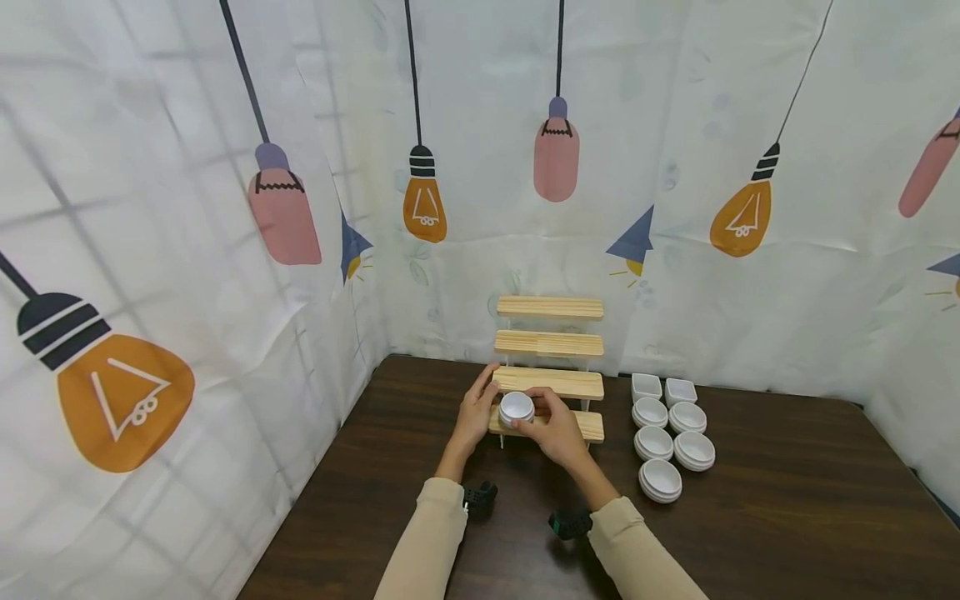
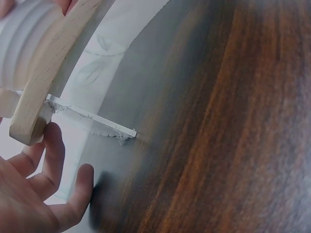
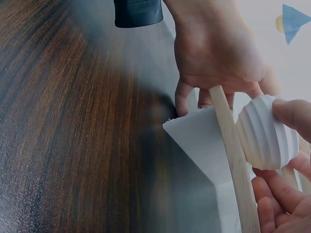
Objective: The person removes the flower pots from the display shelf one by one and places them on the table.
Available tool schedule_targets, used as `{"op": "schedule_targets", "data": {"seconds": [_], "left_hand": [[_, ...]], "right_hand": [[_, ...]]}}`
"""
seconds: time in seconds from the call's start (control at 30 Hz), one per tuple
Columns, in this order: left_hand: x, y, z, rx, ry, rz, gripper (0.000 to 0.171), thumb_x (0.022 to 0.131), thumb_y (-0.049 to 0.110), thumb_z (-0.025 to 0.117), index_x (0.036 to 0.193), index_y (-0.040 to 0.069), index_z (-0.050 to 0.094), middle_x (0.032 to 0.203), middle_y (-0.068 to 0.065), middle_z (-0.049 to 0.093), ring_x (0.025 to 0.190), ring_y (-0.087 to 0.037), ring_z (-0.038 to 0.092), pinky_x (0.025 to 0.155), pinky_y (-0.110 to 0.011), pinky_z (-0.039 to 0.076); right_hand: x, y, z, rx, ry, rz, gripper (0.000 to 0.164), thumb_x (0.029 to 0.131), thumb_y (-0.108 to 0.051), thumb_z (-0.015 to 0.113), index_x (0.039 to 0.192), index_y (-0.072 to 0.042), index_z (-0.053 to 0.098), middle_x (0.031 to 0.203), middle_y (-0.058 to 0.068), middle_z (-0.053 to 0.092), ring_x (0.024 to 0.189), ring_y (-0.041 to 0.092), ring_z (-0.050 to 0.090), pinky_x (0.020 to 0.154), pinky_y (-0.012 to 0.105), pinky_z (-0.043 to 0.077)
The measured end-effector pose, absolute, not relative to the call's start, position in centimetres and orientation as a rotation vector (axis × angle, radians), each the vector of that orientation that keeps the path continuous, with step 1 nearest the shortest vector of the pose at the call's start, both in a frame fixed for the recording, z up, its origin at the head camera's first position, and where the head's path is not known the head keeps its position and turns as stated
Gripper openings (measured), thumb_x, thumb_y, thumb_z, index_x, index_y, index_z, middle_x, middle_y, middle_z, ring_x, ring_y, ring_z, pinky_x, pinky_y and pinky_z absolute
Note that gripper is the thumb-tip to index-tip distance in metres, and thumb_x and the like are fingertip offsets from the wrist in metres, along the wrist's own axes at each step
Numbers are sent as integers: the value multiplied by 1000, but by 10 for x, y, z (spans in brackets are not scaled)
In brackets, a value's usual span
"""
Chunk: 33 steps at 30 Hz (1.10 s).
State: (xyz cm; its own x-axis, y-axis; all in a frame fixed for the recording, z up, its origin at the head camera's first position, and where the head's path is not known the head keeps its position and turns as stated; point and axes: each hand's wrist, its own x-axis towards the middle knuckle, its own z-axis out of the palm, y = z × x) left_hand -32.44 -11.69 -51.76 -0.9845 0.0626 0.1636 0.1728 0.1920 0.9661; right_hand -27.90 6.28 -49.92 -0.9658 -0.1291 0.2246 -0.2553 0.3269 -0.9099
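Observation:
A small round white bowl with ribbed sides sits at the left end of the lowest board of a tiered wooden stand. My right hand holds it between thumb and fingers; in the right wrist view the thumb lies against its rim side. My left hand is at the stand's left side, fingers extended. In the left wrist view, a fingertip touches the board's end. A thin white support runs from that board down to the table.
Right of the stand, several round white bowls stand in two columns, with two square white dishes behind them. Higher boards rise toward the lamp-printed curtain. Everything stands on a dark wooden table.

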Motion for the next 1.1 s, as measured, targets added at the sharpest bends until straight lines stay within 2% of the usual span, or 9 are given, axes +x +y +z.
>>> {"op": "schedule_targets", "data": {"seconds": [0.17, 0.4, 0.6, 0.83, 0.9, 1.1], "left_hand": [[-325, -115, -521, -225, -2339, -1927, 46, 111, 38, 44, 156, 29, 43, 151, -10, 55, 114, -31, 64, 99, -47, 52], [-323, -116, -519, -203, -2364, -1916, 44, 111, 39, 44, 154, 34, 46, 137, -12, 63, 108, -34, 66, 96, -49, 51], [-322, -116, -519, -212, -2358, -1922, 48, 111, 38, 44, 157, 26, 42, 135, -16, 64, 110, -42, 64, 94, -48, 51], [-312, -117, -501, -224, -2383, -1951, 46, 111, 27, 44, 157, 19, 43, 123, -23, 66, 108, -49, 61, 86, -40, 51], [-309, -116, -497, -228, -2380, -1943, 45, 111, 25, 44, 156, 17, 44, 120, -24, 65, 104, -46, 62, 83, -39, 50], [-323, -115, -520, -193, -2347, -1885, 43, 110, 36, 45, 153, 30, 48, 118, -15, 68, 94, -28, 63, 79, -32, 48]], "right_hand": [[-278, 65, -499, 363, -2459, 1725, 51, 85, -22, 85, 130, -11, 62, 118, 12, 71, 107, 25, 66, 92, 43, 53], [-275, 68, -500, 352, -2448, 1747, 52, 85, -21, 85, 131, -12, 62, 119, 11, 70, 110, 26, 65, 95, 46, 52], [-275, 71, -504, 327, -2427, 1784, 52, 85, -19, 85, 131, -11, 62, 118, 12, 68, 107, 25, 63, 88, 36, 48], [-271, 77, -503, 296, -2377, 1860, 54, 84, -13, 86, 132, -8, 61, 118, 16, 67, 103, 25, 62, 87, 35, 51], [-270, 80, -503, 295, -2379, 1862, 53, 84, -14, 85, 132, -9, 61, 118, 15, 67, 100, 23, 62, 86, 33, 52], [-263, 89, -499, 280, -2368, 1896, 53, 84, -17, 86, 131, -10, 62, 120, 16, 66, 95, 20, 64, 82, 27, 52]]}}
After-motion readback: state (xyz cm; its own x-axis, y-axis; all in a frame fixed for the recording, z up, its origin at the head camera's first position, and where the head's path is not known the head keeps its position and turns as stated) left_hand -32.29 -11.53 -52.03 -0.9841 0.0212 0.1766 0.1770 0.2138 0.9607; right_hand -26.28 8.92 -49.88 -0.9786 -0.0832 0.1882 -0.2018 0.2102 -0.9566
